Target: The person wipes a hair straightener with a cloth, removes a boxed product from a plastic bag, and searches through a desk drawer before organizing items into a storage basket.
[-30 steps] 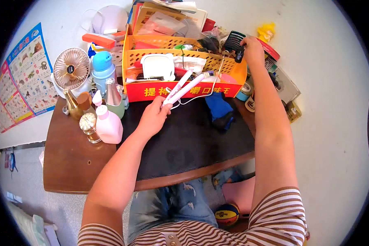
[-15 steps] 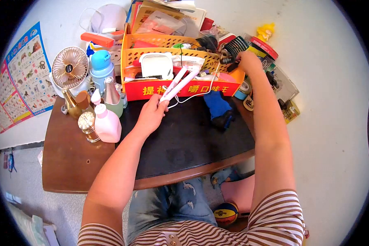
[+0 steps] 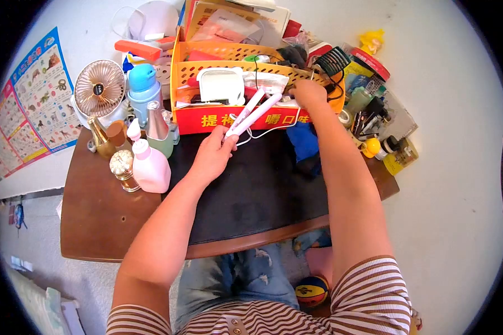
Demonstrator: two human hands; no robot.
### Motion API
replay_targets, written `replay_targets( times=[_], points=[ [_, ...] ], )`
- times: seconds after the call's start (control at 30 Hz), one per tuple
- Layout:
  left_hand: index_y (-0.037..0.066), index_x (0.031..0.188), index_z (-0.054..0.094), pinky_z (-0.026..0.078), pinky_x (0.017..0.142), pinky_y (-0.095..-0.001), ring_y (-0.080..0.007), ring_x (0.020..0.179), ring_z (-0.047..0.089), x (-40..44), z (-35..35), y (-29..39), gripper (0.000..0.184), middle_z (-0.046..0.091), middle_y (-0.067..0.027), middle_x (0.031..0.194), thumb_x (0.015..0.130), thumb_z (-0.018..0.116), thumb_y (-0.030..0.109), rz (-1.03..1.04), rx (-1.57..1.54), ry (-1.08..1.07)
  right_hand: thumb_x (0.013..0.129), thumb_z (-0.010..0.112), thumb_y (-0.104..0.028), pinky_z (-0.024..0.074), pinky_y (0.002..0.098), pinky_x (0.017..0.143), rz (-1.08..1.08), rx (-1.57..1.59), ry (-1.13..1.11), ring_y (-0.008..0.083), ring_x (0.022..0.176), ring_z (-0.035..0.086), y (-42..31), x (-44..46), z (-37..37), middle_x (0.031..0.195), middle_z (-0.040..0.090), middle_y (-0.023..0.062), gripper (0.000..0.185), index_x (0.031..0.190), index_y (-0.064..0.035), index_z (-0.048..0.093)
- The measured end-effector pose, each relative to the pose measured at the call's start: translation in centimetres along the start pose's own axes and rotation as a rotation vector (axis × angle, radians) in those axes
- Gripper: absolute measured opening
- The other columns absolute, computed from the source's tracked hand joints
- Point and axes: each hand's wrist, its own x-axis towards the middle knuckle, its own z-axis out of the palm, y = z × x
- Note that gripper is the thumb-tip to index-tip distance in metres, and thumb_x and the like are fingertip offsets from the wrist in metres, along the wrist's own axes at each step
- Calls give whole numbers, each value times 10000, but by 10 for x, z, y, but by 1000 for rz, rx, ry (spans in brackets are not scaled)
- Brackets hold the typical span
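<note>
My left hand [image 3: 215,152] is closed around the lower end of a white and pink hair straightener [image 3: 257,115], whose two arms stand apart in a narrow V. Its white cord [image 3: 269,132] loops below and runs right along the front of the box toward my right hand. My right hand [image 3: 309,94] reaches into the right end of an orange and red cardboard box [image 3: 190,120]. Its fingers are curled, and what they hold is hidden. A black spring-like comb [image 3: 334,60] sticks up behind this hand. Below the forearm lies a blue cloth-like item [image 3: 303,140], partly covered.
On the left of the dark table [image 3: 95,218] stand a small fan [image 3: 99,88], a blue bottle [image 3: 143,89], a pink pump bottle [image 3: 151,167] and a gold-capped jar [image 3: 124,170]. In the box sits a white-framed mirror [image 3: 221,86]. Cosmetics [image 3: 369,120] crowd the right edge.
My right hand has moved left, from the box's right corner to inside its front section. The left hand still holds the hair straightener. The view has shifted slightly, and more cosmetics show at right.
</note>
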Motion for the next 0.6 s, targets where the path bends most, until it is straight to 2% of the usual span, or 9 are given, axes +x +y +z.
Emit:
replay_targets(
  times=[0.1, 0.2, 0.33, 0.4, 0.53, 0.6],
  points=[
    [13, 1098, 540, 501, 686, -320, -158, 729, 605, 0, -1, 0, 248, 635, -78, 836, 1011, 541, 245, 6, -16, 11, 955, 545, -373, 505, 462, 860, -194, 276, 25, 372, 984, 654, 10, 7, 3, 1053, 695, 197, 357, 1055, -84, 730],
    [0, 1088, 535, 502, 681, -339, -177, 719, 619, 1, 1, 0, 261, 646, -98, 825, 1002, 560, 245, 8, -12, 14, 954, 538, -385, 497, 465, 859, -290, 382, 102, 385, 953, 651, 21, -9, 8, 1018, 696, 202, 364, 1043, -90, 731],
    [0, 1086, 535, 503, 683, -339, -180, 721, 623, 1, 0, 0, 265, 650, -99, 828, 1005, 553, 252, 7, 13, 15, 957, 500, -362, 503, 486, 886, -194, 487, 183, 372, 1007, 650, 20, -15, 22, 1043, 701, 171, 350, 1028, -119, 741],
    [10, 1094, 539, 497, 685, -321, -160, 725, 605, 2, -1, 2, 250, 635, -80, 832, 1014, 533, 247, 1, 22, 8, 954, 495, -332, 506, 490, 876, 3, 372, 244, 368, 1006, 655, 13, -13, 22, 1047, 705, 155, 332, 1025, -124, 743],
    [19, 1097, 544, 493, 689, -305, -142, 734, 588, 2, -1, 0, 239, 620, -62, 839, 1026, 506, 244, -25, -6, 8, 956, 486, -337, 497, 466, 890, -10, 440, 304, 373, 1023, 644, -8, -15, 11, 1062, 696, 167, 337, 1055, -123, 726],
    [19, 1086, 542, 494, 690, -307, -142, 736, 588, 2, 1, 1, 237, 619, -62, 839, 1026, 504, 245, -23, -13, 14, 944, 520, -342, 512, 494, 871, 24, 408, 363, 372, 1003, 660, -11, -23, 10, 1078, 702, 153, 308, 1077, -158, 728]
  ],
)
